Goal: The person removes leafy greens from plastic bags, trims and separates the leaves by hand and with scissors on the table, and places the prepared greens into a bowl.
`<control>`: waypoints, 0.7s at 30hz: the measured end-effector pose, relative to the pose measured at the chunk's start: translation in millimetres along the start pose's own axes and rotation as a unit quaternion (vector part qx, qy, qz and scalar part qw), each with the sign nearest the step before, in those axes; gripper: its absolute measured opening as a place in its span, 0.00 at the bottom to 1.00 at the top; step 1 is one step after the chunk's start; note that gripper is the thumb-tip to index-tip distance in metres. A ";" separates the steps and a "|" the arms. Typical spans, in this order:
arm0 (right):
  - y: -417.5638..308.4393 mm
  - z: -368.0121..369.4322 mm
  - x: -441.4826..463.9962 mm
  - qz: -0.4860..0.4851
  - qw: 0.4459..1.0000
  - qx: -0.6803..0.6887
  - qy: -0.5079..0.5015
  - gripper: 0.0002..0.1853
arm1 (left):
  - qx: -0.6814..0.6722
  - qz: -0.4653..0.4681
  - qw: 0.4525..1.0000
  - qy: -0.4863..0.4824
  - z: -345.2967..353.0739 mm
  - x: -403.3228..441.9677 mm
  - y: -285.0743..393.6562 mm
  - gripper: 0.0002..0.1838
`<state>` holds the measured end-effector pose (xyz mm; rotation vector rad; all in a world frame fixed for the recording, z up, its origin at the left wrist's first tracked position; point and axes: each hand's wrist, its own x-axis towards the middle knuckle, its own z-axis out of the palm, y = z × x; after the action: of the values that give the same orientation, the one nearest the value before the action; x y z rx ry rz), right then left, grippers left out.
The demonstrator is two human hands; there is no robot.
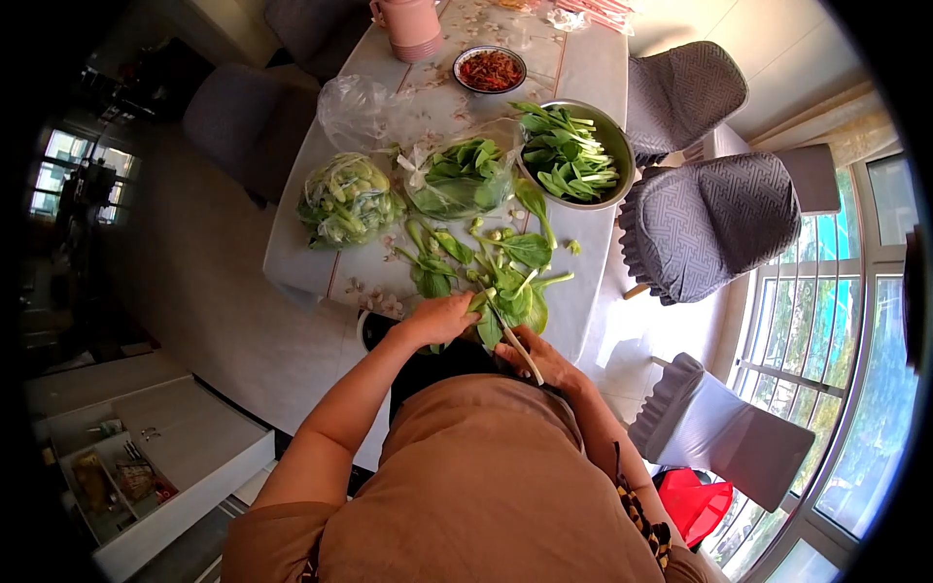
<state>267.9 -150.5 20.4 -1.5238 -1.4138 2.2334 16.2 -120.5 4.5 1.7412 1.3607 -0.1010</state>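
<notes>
My left hand (442,320) is closed on a leafy green stalk, a bok choy (484,298), at the near edge of the table. In my right hand (546,360) is what looks like a small knife with a pale, slim handle (522,352); its narrow blade meets the stem beside my left fingers. Loose bok choy leaves (528,251) and small cut stem ends (573,247) lie on the table just beyond both hands. Farther back, a metal bowl (629,155) holds trimmed greens (573,155).
Two plastic bags of greens (350,199) (462,180) sit at the table's left and middle. Behind them are a crumpled clear bag (355,109), a dish of reddish food (490,71) and a pink jug (407,29). Covered chairs (714,223) flank the table's right side; an open drawer (117,466) is lower left.
</notes>
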 end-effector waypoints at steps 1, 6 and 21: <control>2.1 -0.8 1.9 0.005 1.000 0.005 -0.004 0.40 | -0.013 -0.004 1.000 -0.010 0.3 1.0 -1.3 0.28; 2.0 0.0 2.9 0.002 0.999 0.034 -0.005 0.38 | -0.039 0.031 0.999 0.017 15.6 7.2 -23.1 0.29; 12.6 -5.6 31.5 -0.140 0.883 -0.321 0.314 0.26 | -0.443 -0.053 0.894 0.034 -8.1 3.1 -30.8 0.21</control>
<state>261.5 -137.5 -10.9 -1.8039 -2.0336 0.9714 -11.1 -113.0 -10.4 0.9008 1.2564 0.4623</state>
